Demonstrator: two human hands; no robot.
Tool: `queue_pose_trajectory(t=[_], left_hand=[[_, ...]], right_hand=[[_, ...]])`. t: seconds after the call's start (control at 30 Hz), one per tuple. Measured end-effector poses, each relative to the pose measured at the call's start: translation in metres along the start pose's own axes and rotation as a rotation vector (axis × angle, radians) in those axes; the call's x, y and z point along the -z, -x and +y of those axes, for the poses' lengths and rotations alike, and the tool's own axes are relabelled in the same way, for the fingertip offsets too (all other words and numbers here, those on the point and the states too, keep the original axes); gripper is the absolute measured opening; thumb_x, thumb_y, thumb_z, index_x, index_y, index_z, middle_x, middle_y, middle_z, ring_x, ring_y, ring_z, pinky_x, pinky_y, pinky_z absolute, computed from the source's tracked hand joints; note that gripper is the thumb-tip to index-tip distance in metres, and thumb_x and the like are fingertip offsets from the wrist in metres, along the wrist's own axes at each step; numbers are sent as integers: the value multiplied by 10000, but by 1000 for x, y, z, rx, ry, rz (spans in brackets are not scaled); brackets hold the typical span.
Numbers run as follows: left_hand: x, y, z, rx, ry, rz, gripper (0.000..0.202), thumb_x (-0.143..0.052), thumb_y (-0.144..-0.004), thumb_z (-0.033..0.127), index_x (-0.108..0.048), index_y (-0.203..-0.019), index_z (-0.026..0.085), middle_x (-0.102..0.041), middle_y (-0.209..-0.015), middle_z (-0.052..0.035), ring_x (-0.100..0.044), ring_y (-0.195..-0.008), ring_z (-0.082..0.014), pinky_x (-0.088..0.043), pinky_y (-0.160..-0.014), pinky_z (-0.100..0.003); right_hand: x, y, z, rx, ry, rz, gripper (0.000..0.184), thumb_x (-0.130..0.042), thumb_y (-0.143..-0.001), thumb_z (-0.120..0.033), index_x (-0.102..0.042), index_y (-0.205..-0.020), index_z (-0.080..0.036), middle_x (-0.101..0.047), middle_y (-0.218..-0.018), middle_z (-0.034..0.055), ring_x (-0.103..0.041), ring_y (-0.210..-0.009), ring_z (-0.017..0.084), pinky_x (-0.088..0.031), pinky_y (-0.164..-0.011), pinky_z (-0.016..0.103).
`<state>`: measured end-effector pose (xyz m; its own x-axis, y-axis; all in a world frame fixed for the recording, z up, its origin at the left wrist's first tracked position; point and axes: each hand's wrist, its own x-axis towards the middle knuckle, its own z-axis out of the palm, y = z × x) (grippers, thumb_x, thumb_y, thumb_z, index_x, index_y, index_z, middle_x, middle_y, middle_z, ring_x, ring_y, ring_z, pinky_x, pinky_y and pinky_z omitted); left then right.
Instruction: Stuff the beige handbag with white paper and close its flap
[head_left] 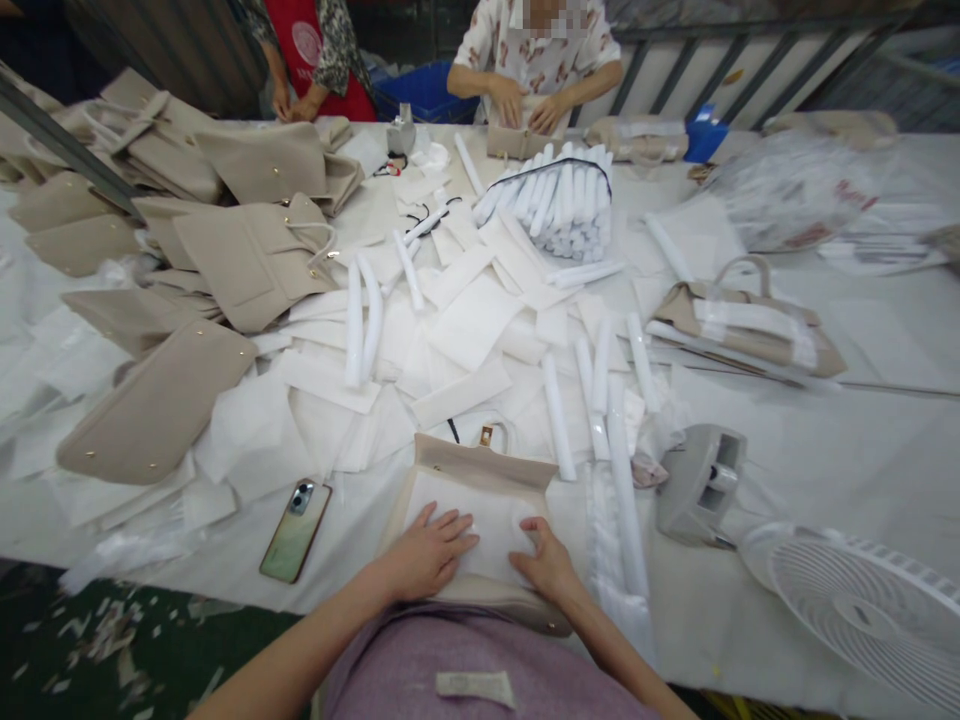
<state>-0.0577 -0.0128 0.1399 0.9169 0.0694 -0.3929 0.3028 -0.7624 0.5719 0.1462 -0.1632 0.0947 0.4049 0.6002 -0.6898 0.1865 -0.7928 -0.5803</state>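
Head view: on the bench (847, 460), beige bags (232, 255) piled at left, judged outstanding. At front edge, open bag (510, 603), judged part-done: white sheet (491, 545) laid over it, flap (480, 464) not folded down. Left hand (431, 550) flat on sheet, fingers spread, grasping nothing; right hand (546, 562) alongside, thumb and forefinger apart, likewise released. Beyond: loose paper (480, 320) crowding workspace; fan (855, 610) and tape dispenser (694, 490) at right; phone (296, 530) at left.

A handbag workshop: beige handbags (240, 255) lie heaped on a long worktable (795, 480) among white paper sheets (476, 320) and bundled white rolls (559, 200); co-workers (534, 45) occupy its far side, scraps (112, 627) litter the floor (251, 635).
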Motion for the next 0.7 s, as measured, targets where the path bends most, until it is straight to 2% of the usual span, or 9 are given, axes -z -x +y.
queue_pose_trajectory(t=[0.17, 0.33, 0.53, 0.7], left_hand=[[-2, -1, -1, 11, -31, -4, 497, -346, -912, 254, -283, -1404, 289, -269, -1498, -57, -268, -1355, -256, -156, -1089, -562], [-3, -3, -2, 28, -48, 0, 476, -327, -938, 359, -275, -1406, 294, -258, -1502, -55, -247, -1363, -262, -152, -1086, -570], [1, -5, -5, 77, -103, 21, 488, -355, -912, 274, -293, -1396, 266, -266, -1499, -53, -207, -1372, -292, -133, -1064, -631], [0, -6, -5, 45, -161, 59, 482, -324, -911, 187, -318, -1387, 266, -326, -1472, -60, -212, -1374, -268, -124, -1075, -613]], right_hand=[[-7, -5, 13, -89, -116, 116, 454, -655, -627, -344, -440, -1001, -202, -596, -706, -18, -588, -653, 194, -438, -600, 286], [-13, -8, 13, -45, -144, 201, 497, -630, -617, -359, -433, -1043, -196, -614, -717, -4, -605, -681, 211, -454, -630, 298], [-9, 4, 3, 51, -127, 297, 502, -559, -687, -446, -429, -1100, -193, -587, -696, -12, -586, -643, 209, -442, -598, 298], [-7, 6, 2, 26, -19, 331, 449, -544, -718, -430, -444, -1081, -185, -548, -658, -21, -560, -609, 201, -430, -598, 297]])
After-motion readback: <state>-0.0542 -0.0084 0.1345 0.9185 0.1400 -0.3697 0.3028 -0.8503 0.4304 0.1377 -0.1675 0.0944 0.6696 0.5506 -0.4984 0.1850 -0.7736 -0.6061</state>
